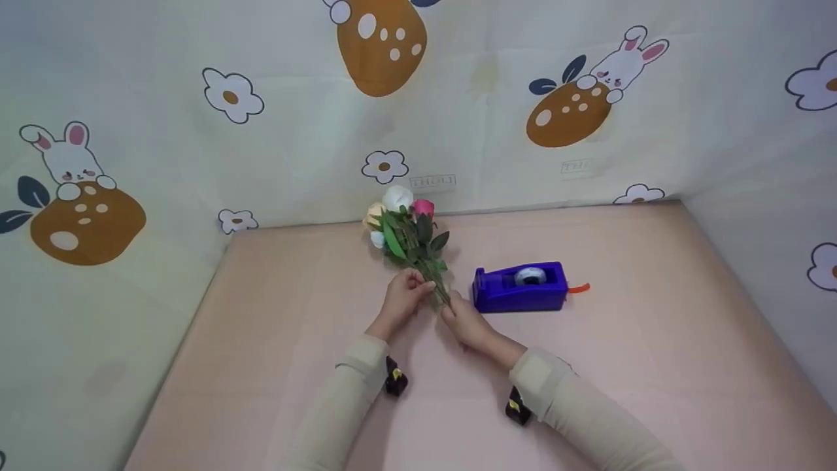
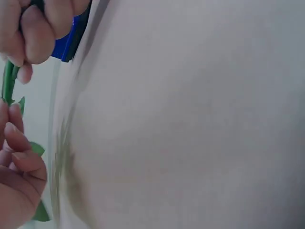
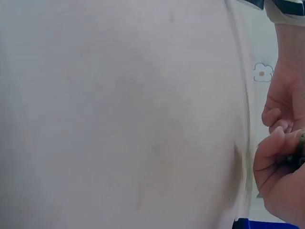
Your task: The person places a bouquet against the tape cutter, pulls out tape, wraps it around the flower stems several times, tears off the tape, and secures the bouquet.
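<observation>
A bunch of artificial flowers [image 1: 409, 229] with white, pink and cream blooms and green leaves is held at a slant over the table, blooms pointing away. My right hand [image 1: 467, 324] grips the lower ends of the stems, fingers curled round them. Just above it, my left hand [image 1: 405, 301] pinches the stems between thumb and fingertips. In the left wrist view a green stem [image 2: 8, 83] runs between the right hand [image 2: 40, 33] above and the left hand [image 2: 21, 181] below. Dark green stem ends [image 3: 301, 150] show inside the right hand's grip in the right wrist view.
A blue tape dispenser [image 1: 520, 297] with a roll of tape [image 1: 530, 276] stands to the right of the flowers. An orange-red strip [image 1: 579, 288] sticks out from its right end. Wall cloth [image 1: 294, 150] printed with rabbits and flowers borders the pale pink table [image 1: 294, 294].
</observation>
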A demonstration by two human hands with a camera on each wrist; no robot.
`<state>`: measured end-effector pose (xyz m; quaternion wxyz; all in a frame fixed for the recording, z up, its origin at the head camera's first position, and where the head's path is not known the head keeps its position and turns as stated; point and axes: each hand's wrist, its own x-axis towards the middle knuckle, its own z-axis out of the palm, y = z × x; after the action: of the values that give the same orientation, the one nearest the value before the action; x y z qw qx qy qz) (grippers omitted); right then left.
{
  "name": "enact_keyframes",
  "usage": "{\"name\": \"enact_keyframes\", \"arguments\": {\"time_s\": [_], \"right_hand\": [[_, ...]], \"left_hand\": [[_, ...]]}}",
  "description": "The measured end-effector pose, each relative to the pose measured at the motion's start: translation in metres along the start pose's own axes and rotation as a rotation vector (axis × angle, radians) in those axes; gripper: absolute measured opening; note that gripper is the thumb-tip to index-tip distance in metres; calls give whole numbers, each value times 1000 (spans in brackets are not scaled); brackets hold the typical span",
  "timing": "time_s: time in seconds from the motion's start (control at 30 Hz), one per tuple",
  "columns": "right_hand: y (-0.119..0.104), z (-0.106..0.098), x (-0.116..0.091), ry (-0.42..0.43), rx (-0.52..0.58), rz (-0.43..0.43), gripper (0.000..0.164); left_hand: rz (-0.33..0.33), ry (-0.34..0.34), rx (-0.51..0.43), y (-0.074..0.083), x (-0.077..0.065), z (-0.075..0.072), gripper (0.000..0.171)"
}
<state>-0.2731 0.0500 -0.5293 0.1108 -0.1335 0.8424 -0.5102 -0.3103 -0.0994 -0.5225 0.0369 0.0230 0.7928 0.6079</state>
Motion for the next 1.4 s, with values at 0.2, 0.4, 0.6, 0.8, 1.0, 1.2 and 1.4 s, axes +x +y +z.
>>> {"name": "enact_keyframes", "arguments": {"time_s": [0.2, 0.4, 0.6, 0.8, 1.0, 1.2, 1.4], "right_hand": [[-1, -5, 2, 13, -11, -104, 11], [-1, -6, 4, 11, 47, -120, 14], [0, -6, 5, 35, 56, -132, 14], [2, -7, 6, 17, -2, -128, 15], [0, -8, 7, 52, -51, -153, 12], [-1, -10, 8, 62, -158, -178, 9], [0, -13, 8, 42, -232, -177, 11]], "left_hand": [[194, 3, 19, -2, -1, -6, 15], [296, -46, -33, 14, -12, -10, 8], [280, -33, -98, 21, -15, -9, 6], [153, -34, -131, 20, -11, -9, 20], [72, 13, -97, 15, 2, -6, 28], [4, 48, -97, 17, 2, -4, 32], [-6, 97, -72, 10, -5, -2, 24]]}}
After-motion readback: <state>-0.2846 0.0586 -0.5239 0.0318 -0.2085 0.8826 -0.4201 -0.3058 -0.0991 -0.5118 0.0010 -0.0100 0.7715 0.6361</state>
